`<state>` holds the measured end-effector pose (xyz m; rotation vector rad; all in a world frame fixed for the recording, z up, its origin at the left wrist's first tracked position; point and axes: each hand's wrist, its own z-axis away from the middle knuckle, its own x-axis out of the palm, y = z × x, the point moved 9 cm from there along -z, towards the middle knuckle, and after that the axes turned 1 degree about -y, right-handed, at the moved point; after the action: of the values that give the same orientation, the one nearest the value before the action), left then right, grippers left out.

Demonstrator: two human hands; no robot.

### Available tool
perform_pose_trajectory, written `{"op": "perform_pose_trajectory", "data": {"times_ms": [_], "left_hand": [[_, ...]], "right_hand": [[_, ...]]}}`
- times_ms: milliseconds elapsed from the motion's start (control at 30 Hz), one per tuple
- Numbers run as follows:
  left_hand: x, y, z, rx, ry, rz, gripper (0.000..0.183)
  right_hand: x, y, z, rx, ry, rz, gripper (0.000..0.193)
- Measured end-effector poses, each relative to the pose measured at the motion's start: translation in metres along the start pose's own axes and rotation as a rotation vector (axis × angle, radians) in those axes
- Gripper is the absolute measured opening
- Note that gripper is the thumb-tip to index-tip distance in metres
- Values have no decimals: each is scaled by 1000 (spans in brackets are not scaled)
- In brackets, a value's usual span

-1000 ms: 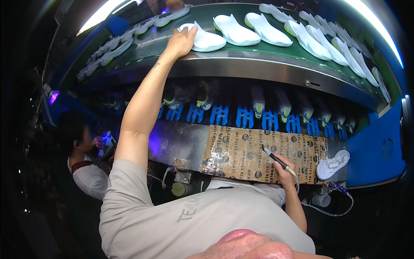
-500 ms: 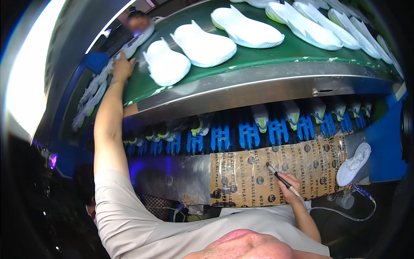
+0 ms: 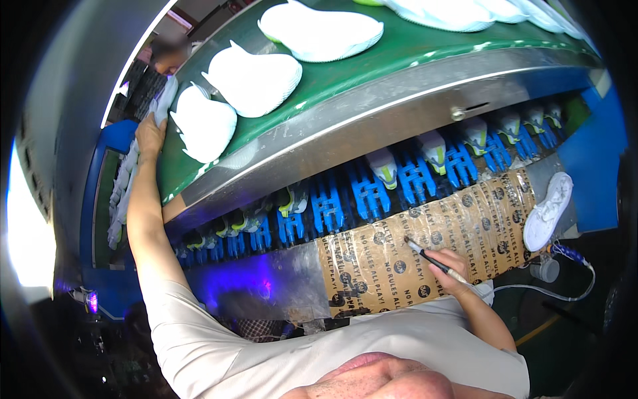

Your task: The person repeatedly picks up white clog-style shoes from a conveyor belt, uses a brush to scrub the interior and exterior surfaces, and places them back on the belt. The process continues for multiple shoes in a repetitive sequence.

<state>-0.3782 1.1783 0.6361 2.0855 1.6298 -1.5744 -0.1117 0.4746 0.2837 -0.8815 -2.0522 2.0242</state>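
Note:
My left arm is stretched out to the far left, and my left hand [image 3: 151, 135] closes round the near end of a white shoe sole [image 3: 163, 98] at the belt's edge. Low over the cardboard-covered ledge [image 3: 359, 266], my right hand [image 3: 452, 269] grips a slim brush [image 3: 432, 261] with a dark handle. Its dark tip points up and left, and a pale hose [image 3: 525, 286] trails off to the right behind the hand. On the ledge's right end lies a white shoe upper [image 3: 549, 211].
White soles stand in a row on the green belt [image 3: 319, 80] behind a metal rail [image 3: 372, 100]. Below it, blue clamps [image 3: 371, 193] carry shoes with yellow-green edges. Another person [image 3: 169, 56] is at the far left. A small cup [image 3: 545, 269] hangs at right.
My left hand has moved left and slightly nearer, now round the sole's end. The view has shifted, so belt and soles sit further left. My right hand keeps the brush.

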Motion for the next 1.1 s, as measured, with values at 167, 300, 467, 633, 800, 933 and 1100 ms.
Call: {"op": "perform_pose_trajectory", "data": {"times_ms": [167,300,467,633,800,933,1100], "left_hand": [[-48,7,28,-276,-26,77,57],[-59,-1,87,-363,-79,356,62],[-134,-14,214,-564,161,835,53],[-174,7,320,-771,668,2070,59],[-181,175,353,-704,345,2735,69],[-164,343,425,-979,-258,2689,75],[-167,450,490,-951,-940,2652,81]], "right_hand": [[-2,-5,5,-77,89,-33,30],[-1,3,11,-122,126,-26,31],[0,2,12,-71,72,-36,30],[0,15,9,24,54,-242,29],[-5,20,21,210,196,-584,26],[12,15,28,307,177,-993,31],[26,-36,31,271,43,-1120,28]]}}
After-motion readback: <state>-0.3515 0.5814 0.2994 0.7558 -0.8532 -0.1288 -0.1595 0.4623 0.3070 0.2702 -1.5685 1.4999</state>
